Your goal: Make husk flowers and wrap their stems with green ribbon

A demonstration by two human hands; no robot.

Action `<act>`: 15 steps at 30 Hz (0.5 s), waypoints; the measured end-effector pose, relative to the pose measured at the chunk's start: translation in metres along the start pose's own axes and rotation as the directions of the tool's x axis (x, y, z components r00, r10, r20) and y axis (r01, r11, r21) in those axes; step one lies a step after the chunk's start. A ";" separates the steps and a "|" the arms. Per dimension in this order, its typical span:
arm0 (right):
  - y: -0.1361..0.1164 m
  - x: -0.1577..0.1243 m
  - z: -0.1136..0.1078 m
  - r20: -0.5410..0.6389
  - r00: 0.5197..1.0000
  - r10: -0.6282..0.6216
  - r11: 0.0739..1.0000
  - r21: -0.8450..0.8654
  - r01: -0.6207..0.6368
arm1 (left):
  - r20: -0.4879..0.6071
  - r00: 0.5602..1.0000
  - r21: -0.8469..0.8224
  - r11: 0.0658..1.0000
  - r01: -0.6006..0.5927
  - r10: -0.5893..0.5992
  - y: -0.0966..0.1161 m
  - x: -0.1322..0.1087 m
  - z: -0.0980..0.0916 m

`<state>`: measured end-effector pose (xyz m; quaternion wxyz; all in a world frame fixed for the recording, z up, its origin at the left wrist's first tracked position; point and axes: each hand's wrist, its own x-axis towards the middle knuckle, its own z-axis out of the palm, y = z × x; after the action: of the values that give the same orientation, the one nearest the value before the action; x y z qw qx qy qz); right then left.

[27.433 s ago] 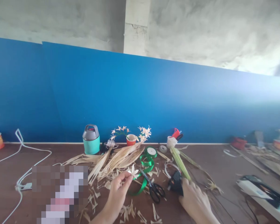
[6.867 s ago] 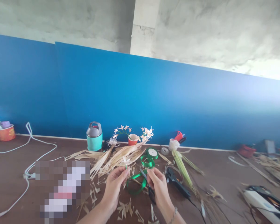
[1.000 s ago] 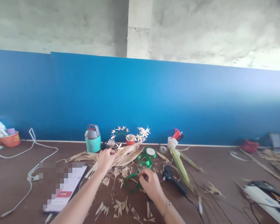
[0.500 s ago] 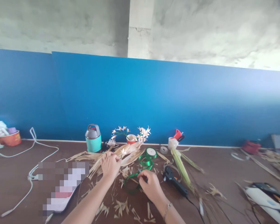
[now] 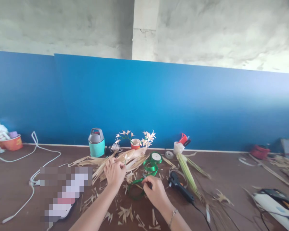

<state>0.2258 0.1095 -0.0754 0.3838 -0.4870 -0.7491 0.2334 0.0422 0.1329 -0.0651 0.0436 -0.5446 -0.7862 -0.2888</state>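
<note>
My left hand (image 5: 115, 171) is closed, pinching a small pale husk flower (image 5: 126, 158) whose petals stand above the fingertips. Just to its right, my right hand (image 5: 155, 189) has thumb and forefinger pressed together on the green ribbon (image 5: 137, 182). That ribbon loops back over the table to its spool (image 5: 156, 157). Behind the left hand lie dry corn husks (image 5: 135, 157). Farther back stands a red paper cup (image 5: 135, 144) with sprays of finished husk flowers (image 5: 148, 138) beside and above it.
A black glue gun (image 5: 180, 187) with its cord lies right of my right hand, near green stalks (image 5: 188, 173). A teal flask (image 5: 96, 146) stands at the back left. Husk scraps (image 5: 125, 214) litter the front. White cable (image 5: 33, 173) runs at left; a blue partition (image 5: 159, 106) rises behind.
My left hand has shifted slightly right, turning the small flower more upright and narrower to view. My right hand stays almost where it was, still on the ribbon.
</note>
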 end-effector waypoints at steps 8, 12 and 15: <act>0.001 0.000 0.001 0.018 1.000 -0.002 1.000 -0.012 0.002 | 0.040 0.998 0.014 0.999 -0.048 0.047 0.000 -0.001 0.005; 0.002 0.000 0.001 0.022 1.000 0.002 0.999 -0.033 -0.001 | 0.026 0.996 0.035 0.996 -0.083 0.083 0.001 -0.002 0.003; 0.003 0.000 0.002 0.031 1.000 0.003 0.999 -0.037 -0.002 | 0.034 0.996 0.044 0.996 -0.081 0.080 0.002 -0.001 0.002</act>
<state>0.2259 0.1112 -0.0784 0.3627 -0.4915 -0.7584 0.2273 0.0453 0.1335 -0.0667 0.0550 -0.5793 -0.7706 -0.2600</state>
